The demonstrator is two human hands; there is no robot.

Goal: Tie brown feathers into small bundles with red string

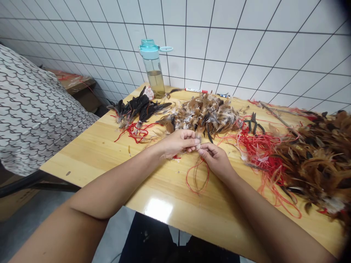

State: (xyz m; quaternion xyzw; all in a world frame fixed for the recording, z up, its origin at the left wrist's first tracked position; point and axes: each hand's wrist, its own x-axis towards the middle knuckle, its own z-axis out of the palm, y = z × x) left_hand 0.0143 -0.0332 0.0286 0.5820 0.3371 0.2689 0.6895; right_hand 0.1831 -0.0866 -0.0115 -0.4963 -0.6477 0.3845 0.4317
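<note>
Wooden table (90,157), tiled wall (225,44), left hand (181,141), right hand (216,157), each grip pinching pale feather (197,145)

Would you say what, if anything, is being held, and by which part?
Left hand and right hand pinch a pale feather tuft; by which part cannot be told.

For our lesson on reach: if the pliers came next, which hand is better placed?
Probably the right hand: the pliers lie on its side, nearer to it, while the left hand would likely reach across it.
</note>
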